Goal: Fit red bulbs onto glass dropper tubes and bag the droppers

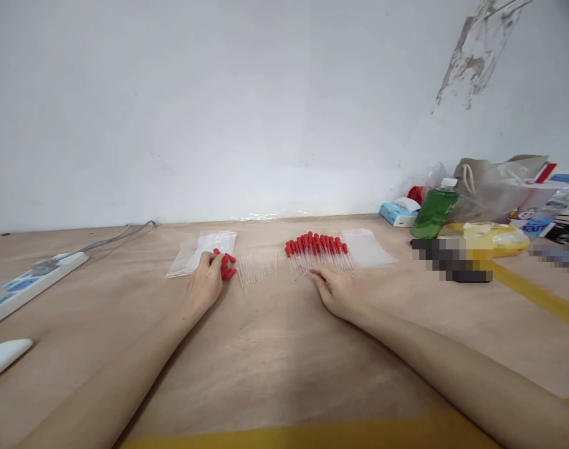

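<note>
My left hand (206, 278) reaches into a small pile of red rubber bulbs (228, 273), thumb and fingers closed around one at the pile's near-left edge. To the right of the pile lies a row of thin clear tubes (252, 269), with one single tube (276, 260) a little apart. Droppers with red bulbs (315, 243) are fanned out side by side, bulbs pointing away from me. At their near, thin ends rests my right hand (335, 289), fingers pinched together; whatever is between the fingertips is too small to make out.
Clear plastic bags lie flat at left (213, 242) and right (366, 247). On the far left are a power strip (64, 269) and a white object (6, 357). A green bottle (435, 211), a tissue pack (398, 214) and a yellow package (500, 240) crowd the right, before the wall.
</note>
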Tool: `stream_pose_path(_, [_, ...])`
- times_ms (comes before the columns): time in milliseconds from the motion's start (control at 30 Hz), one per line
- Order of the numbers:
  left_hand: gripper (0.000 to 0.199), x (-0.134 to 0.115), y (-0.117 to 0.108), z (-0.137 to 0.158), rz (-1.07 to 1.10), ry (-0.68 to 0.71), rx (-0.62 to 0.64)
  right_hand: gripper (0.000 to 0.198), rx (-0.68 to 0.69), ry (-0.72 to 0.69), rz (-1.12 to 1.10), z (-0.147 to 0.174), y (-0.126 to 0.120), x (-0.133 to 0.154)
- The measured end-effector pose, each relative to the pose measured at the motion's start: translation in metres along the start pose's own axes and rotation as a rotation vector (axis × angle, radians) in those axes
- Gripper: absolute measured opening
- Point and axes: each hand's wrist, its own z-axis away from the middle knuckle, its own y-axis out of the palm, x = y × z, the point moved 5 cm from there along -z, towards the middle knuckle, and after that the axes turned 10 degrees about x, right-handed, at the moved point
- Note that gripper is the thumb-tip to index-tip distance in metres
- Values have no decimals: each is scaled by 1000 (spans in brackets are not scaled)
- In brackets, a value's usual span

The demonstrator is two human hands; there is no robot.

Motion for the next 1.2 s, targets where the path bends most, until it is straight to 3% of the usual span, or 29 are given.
stream_pose_path(167, [21,-4,-3,1,152,-55,22,13,7,-37,-87,3,-3,6])
stream_pose_path(333, [17,-24,2,7,149,121,30,10,38,-60,-62,4,0,12])
stream_pose_path(567, [14,-74,43,35,597,183,321,11,72,-145,-29,7,3,25])
stream_pose_path(767, [15,-85,47,40,748,189,366,12,114,-189,18,8,6,29])
stream_pose_path(933, [21,-83,49,39,784,188,360,11,138,-214,10,8,8,28])
stream_pose_path(1200, [22,-86,43,43,582,271,387,16,253,-243,-3,5,6,25])
